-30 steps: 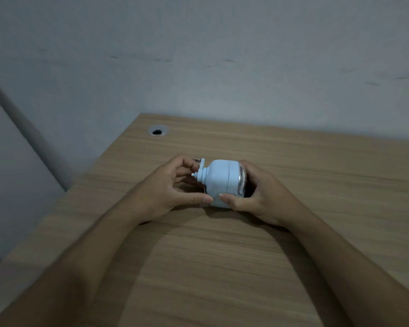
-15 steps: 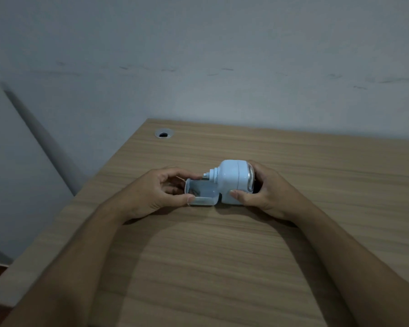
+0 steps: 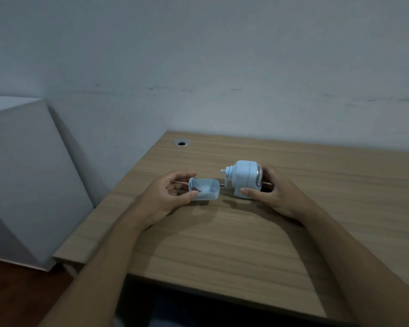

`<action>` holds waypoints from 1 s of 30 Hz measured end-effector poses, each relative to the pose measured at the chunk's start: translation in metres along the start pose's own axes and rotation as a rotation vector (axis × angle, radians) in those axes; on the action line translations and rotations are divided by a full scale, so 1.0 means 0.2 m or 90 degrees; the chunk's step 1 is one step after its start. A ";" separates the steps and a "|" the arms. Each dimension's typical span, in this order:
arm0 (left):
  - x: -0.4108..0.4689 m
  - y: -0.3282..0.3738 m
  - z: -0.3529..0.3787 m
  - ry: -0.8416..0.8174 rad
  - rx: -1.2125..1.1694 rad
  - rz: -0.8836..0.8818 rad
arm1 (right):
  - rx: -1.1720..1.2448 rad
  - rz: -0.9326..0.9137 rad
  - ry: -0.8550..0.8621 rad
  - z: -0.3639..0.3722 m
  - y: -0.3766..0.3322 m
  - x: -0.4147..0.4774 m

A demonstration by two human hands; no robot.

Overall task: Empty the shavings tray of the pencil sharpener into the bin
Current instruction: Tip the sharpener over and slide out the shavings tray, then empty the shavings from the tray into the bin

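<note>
- left hand (image 3: 165, 197) has the shavings tray (image 3: 204, 189) pinched at its outer end, thumb on the near side and fingers round the back. Tray sits open side up, just off or barely on the tabletop (image 3: 222, 244), can't tell which.
- there's a dark little clump of shavings (image 3: 196, 190) in the tray's left end, so nothing's been dumped yet.
- right hand (image 3: 267, 192) is wrapped around the pencil sharpener (image 3: 244, 179), thumb on the front, fingers behind, pinning it upright on the tabletop.
- tray is fully out of the sharpener body, at about 9 o'clock from it with a clear gap between; a thin metal bit pokes out of the sharpener toward the tray.
- so the pulling-out part looks done, I'd say. What's left: carry the tray to the bin, tip it, probably slide it back in.
- catch: no bin anywhere in view. Off the tabletop at 9 o'clock there's only a big white block (image 3: 21, 173) and some dark floor (image 3: 21, 291).
- cable hole (image 3: 181, 143) at 11 o'clock from the tray, not relevant.
</note>
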State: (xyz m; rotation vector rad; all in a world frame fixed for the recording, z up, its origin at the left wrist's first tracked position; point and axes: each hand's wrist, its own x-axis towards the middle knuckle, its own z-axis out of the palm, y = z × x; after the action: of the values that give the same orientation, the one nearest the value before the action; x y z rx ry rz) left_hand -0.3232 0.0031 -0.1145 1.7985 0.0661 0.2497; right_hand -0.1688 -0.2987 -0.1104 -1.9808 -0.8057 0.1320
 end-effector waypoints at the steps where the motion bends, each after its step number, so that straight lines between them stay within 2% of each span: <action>1: -0.02 0.00 0.00 0.012 -0.011 0.002 | 0.014 0.010 0.011 0.00 -0.01 -0.02; 6: -0.14 0.00 -0.02 0.041 -0.101 0.009 | 0.055 0.053 0.068 0.05 -0.06 -0.17; 13: -0.37 0.02 -0.04 0.037 -0.133 0.021 | 0.022 0.090 0.120 0.21 -0.22 -0.49; 18: -0.51 0.05 -0.06 0.040 -0.101 0.025 | 0.049 0.074 0.090 0.35 -0.38 -0.62; 24: -0.64 0.07 -0.09 0.037 -0.093 0.025 | 0.055 0.040 -0.032 0.58 -0.62 -0.66; 30: -0.66 0.09 -0.11 0.045 -0.108 0.020 | 0.037 0.016 -0.011 0.68 -0.67 -0.59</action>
State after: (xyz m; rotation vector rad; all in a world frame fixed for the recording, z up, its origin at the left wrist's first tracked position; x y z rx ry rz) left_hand -0.4584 -0.0043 -0.1106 1.6230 0.0643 0.3322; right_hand -0.3792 -0.2237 -0.1008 -1.9371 -0.7802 0.1857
